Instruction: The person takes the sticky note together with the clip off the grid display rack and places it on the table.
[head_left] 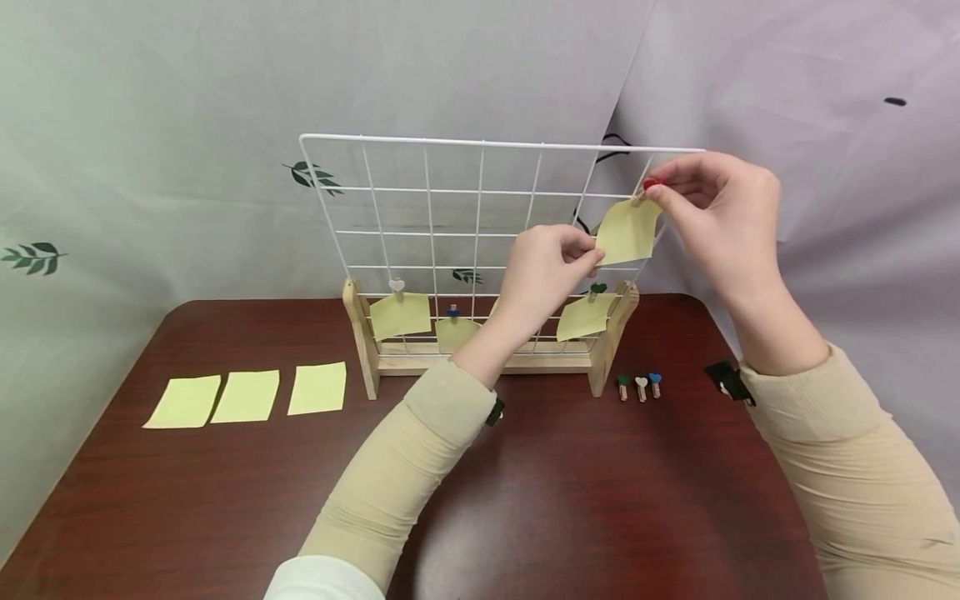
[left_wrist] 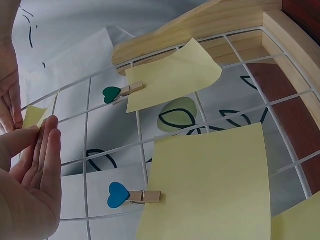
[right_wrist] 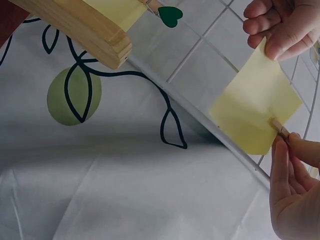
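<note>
At the upper right of a white wire grid, a yellow paper note is held between both hands. My left hand pinches its lower left corner between thumb and fingers. With thumb and fingertips, my right hand grips a small clothespin with a red heart, whose wooden tip lies over the note's top edge in the right wrist view. Lower on the grid hang more notes, on clothespins with a white heart, a blue heart and a green heart. My left forearm covers part of this lower row.
A wooden stand carries the grid on a dark red-brown table. Three loose yellow notes lie in a row at the left. Right of the stand lie three heart clothespins, green, white and blue. Pale cloth hangs behind.
</note>
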